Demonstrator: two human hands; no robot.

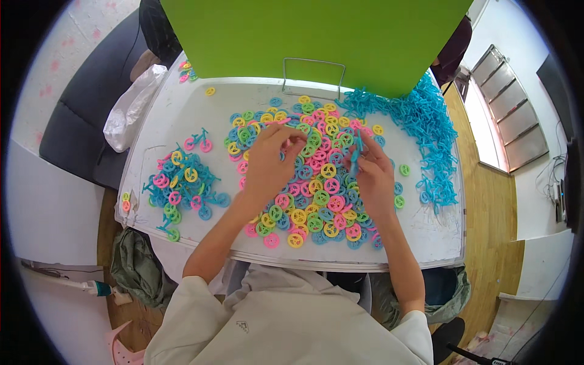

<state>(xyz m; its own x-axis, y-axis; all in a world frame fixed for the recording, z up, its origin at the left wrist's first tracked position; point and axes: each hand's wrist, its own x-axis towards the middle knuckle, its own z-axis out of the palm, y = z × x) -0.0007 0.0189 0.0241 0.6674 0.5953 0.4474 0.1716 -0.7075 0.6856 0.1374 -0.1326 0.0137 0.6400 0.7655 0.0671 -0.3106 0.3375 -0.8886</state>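
Over the middle of the white table, my left hand [275, 159] has its thumb and fingers curled together beside some green toy wheels [312, 141]. Whether a wheel is between those fingertips I cannot make out. A blue plastic toy bicycle frame [358, 146] stands upright in the pinch of my right hand [374, 173]. Beneath both hands spreads a heap of small spoked wheels [298, 216] in pink, yellow, green and blue. To the left lies a pile of blue toy bicycles [182, 181] with coloured wheels on them.
A long heap of blue frames [435, 137] lines the table's right side and back. At the far edge stands a green panel [316, 36] with a wire stand [314, 59] before it. A white plastic bag [131, 112] sits beyond the left edge. Other people are partly visible behind the panel.
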